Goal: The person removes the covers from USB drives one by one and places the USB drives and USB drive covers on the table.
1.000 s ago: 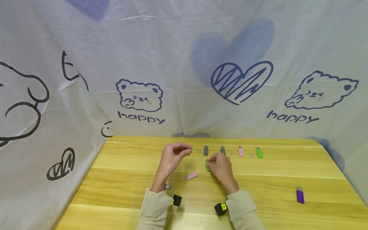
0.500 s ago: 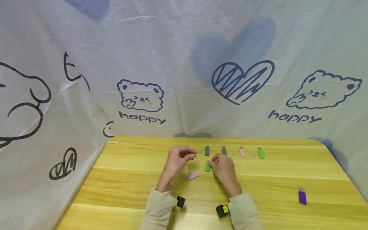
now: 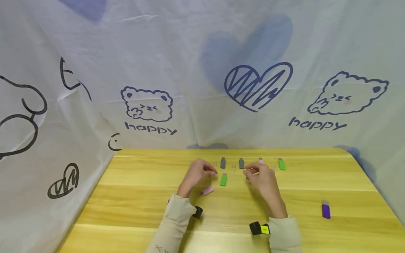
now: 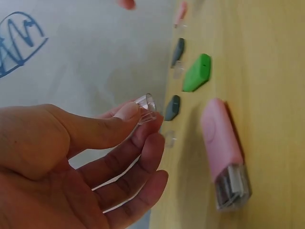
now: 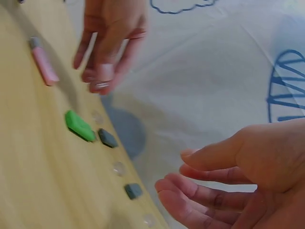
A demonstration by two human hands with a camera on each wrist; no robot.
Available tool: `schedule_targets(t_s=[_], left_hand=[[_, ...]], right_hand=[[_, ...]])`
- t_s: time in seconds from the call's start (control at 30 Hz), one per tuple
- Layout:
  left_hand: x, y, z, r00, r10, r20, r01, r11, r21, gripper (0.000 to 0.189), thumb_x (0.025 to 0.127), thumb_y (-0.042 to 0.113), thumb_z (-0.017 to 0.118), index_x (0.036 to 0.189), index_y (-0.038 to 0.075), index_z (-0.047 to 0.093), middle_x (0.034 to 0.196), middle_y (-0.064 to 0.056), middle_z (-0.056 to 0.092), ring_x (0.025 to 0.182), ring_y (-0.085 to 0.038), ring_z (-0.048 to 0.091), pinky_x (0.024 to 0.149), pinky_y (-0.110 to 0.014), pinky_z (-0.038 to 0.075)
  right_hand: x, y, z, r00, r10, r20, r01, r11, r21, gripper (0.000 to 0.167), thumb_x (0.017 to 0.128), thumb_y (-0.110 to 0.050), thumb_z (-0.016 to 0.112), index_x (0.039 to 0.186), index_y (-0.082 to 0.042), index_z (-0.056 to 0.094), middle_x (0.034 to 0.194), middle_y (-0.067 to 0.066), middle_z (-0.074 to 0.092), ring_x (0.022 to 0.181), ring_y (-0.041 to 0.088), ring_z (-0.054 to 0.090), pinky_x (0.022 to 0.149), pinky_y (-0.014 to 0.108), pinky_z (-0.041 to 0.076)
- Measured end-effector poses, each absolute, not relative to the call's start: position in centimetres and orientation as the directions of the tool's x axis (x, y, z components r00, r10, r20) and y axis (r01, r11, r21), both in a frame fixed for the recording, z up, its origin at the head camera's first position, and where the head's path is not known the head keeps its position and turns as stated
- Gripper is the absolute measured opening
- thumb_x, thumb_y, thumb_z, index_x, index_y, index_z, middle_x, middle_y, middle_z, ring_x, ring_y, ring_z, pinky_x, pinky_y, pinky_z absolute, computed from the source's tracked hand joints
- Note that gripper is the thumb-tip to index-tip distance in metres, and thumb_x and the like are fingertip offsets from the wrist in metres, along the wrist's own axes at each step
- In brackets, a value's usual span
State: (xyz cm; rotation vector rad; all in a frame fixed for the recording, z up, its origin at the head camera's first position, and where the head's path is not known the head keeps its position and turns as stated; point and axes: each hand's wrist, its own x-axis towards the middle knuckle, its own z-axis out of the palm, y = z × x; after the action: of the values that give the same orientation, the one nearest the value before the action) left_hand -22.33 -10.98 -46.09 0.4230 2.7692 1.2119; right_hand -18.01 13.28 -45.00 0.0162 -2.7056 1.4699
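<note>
Between thumb and forefinger, my left hand (image 3: 198, 174) pinches a small clear cap (image 4: 148, 109), held above the table. A green USB stick (image 3: 223, 180) lies just to the right of that hand, its metal plug pointing to the back. My right hand (image 3: 263, 177) hovers further right, near the back row, thumb and fingers apart with nothing between them. Below the left hand lies a pink USB stick (image 4: 221, 138) with a clear cap over its plug. A purple stick is mostly hidden behind the left wrist.
Along the back edge stand in a row two grey USB sticks (image 3: 223, 163), a pink one partly behind the right hand, and a green stick (image 3: 282, 164). Loose clear caps (image 5: 118, 168) lie between them. A purple USB stick (image 3: 326, 211) lies at the right. A printed cloth hangs behind.
My right hand has let go of the green USB stick and moved right and slightly up. The stick stays on the table. My left hand keeps its pinch near the same place.
</note>
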Motion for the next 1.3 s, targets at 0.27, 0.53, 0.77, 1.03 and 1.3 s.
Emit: schedule_targets(t_s=[0.27,0.53,0.77,1.03,1.3], left_hand=[[-23.5,-10.6,-47.0,-0.945,0.327,0.001,0.242,0.697,0.675,0.003,0.088,0.004,0.08,0.087,0.004,0.083,0.091,-0.006,0.078,0.097,-0.026,0.07,0.088,-0.041,0.057],[-23.6,-10.6,-47.2,-0.945,0.325,-0.029,0.239,0.75,0.616,0.005,0.088,0.007,0.081,0.084,0.006,0.083,0.086,-0.003,0.078,0.091,-0.022,0.071,0.084,-0.038,0.058],[-23.6,-10.3,-47.7,-0.948,0.319,0.003,0.245,0.72,0.649,0.008,0.09,0.002,0.078,0.083,0.005,0.081,0.079,-0.004,0.075,0.069,-0.012,0.059,0.063,-0.027,0.051],[-23.1,-11.1,-47.5,-0.944,0.327,0.046,0.266,0.67,0.693,0.007,0.093,0.004,0.074,0.089,0.003,0.079,0.087,-0.008,0.074,0.077,-0.018,0.065,0.071,-0.032,0.055],[-21.6,-12.7,-45.4,-0.968,0.234,0.09,0.217,0.599,0.771,0.013,0.099,0.009,0.069,0.103,0.003,0.079,0.101,-0.007,0.075,0.094,-0.027,0.069,0.079,-0.04,0.057]], right_hand=[[-17.5,16.0,-44.1,-0.999,0.034,0.043,-0.019,0.519,-0.854,0.028,0.098,-0.01,0.068,0.121,0.007,0.069,0.103,0.02,0.072,0.087,0.036,0.074,0.065,0.029,0.059],[-17.1,17.9,-43.9,-0.996,0.082,0.021,0.024,0.507,-0.862,0.031,0.1,-0.014,0.066,0.123,0.007,0.068,0.107,0.021,0.071,0.084,0.033,0.075,0.064,0.025,0.056],[-17.4,17.8,-44.0,-0.996,0.081,0.027,0.016,0.493,-0.87,0.028,0.1,-0.01,0.067,0.121,0.008,0.069,0.105,0.021,0.07,0.088,0.036,0.074,0.067,0.028,0.06],[-17.2,17.2,-43.9,-0.998,0.065,0.016,0.018,0.493,-0.87,0.026,0.099,-0.007,0.067,0.12,0.008,0.068,0.105,0.021,0.069,0.091,0.036,0.072,0.066,0.028,0.059],[-17.3,17.1,-44.0,-0.995,0.015,0.097,-0.073,0.548,-0.834,0.023,0.098,-0.007,0.068,0.117,0.006,0.07,0.104,0.019,0.07,0.092,0.036,0.071,0.074,0.039,0.059]])
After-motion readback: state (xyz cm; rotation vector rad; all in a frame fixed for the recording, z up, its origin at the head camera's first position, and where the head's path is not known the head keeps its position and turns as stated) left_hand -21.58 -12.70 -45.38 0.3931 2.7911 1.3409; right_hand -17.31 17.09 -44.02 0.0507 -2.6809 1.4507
